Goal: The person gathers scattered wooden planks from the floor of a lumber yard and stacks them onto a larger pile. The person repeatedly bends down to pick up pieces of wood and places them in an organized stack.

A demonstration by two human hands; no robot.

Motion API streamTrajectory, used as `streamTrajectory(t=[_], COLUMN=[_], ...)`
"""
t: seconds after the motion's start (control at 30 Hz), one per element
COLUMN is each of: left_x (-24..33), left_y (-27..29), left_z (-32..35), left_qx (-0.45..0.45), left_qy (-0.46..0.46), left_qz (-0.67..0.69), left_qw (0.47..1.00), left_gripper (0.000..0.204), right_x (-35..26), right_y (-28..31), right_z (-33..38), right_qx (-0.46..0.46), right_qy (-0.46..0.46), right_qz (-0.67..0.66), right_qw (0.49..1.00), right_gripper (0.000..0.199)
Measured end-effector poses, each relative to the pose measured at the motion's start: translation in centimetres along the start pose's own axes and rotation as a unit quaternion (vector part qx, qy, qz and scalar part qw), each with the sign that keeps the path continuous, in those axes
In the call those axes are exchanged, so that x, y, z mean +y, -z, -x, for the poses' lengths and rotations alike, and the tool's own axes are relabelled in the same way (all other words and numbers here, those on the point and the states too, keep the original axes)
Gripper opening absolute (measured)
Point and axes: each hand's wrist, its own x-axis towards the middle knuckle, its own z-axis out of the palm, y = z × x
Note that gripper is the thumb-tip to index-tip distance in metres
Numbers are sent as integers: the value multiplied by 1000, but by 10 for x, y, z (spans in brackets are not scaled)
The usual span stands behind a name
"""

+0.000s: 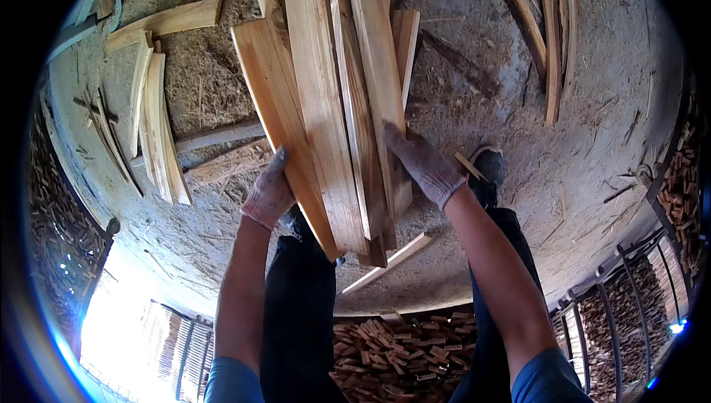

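Several long wooden boards (323,107) lie lengthwise in front of me in a loose bundle, their near ends uneven. My left hand (269,192), in a pale work glove, presses along the outer edge of the leftmost orange-toned board (280,99); its thumb shows on top and the other fingers are hidden. On the opposite side my right hand (427,164), gloved too, grips the edge of the rightmost long board (374,55), thumb over its face. Between the two hands the boards sit side by side, some overlapping. What supports them underneath is hidden.
Loose boards lie at the left (157,125) and upper right (552,40) on the dusty, sawdust-strewn floor (592,173). A thin stick (389,262) rests near the bundle's lower end. My right shoe (489,166) stands beside a wood sliver. Heaped short wood pieces (404,351) appear at the bottom.
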Motion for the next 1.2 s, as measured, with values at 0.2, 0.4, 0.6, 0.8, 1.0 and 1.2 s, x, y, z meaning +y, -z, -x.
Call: streamTrajectory(t=[0.2, 0.4, 0.6, 0.8, 1.0, 1.2], left_x=[-9, -19, -18, -22, -25, -19], left_y=[23, 17, 13, -7, 32, 34], left_z=[-12, -12, 10, 8, 0, -2], left_qx=[-11, -14, 4, -29, -46, -15], left_qy=[-33, -53, -23, -48, -82, -78], left_qz=[-34, -50, -48, -68, 41, 58], left_qw=[999, 997, 999, 996, 995, 995], left_gripper=[76, 80, 83, 77, 70, 69], right_x=[35, 36, 25, -8, -18, -46], right_y=[-20, -29, -20, -52, -132, -166], right_z=[-17, -19, 6, 9, 9, 3], right_qx=[29, 41, 37, 55, 307, 346], right_qy=[92, 121, 143, 129, 213, 179], right_qz=[-142, -209, -131, -19, 327, 255], right_qw=[985, 969, 980, 990, 868, 885], right_gripper=[115, 100, 95, 98, 118, 123])
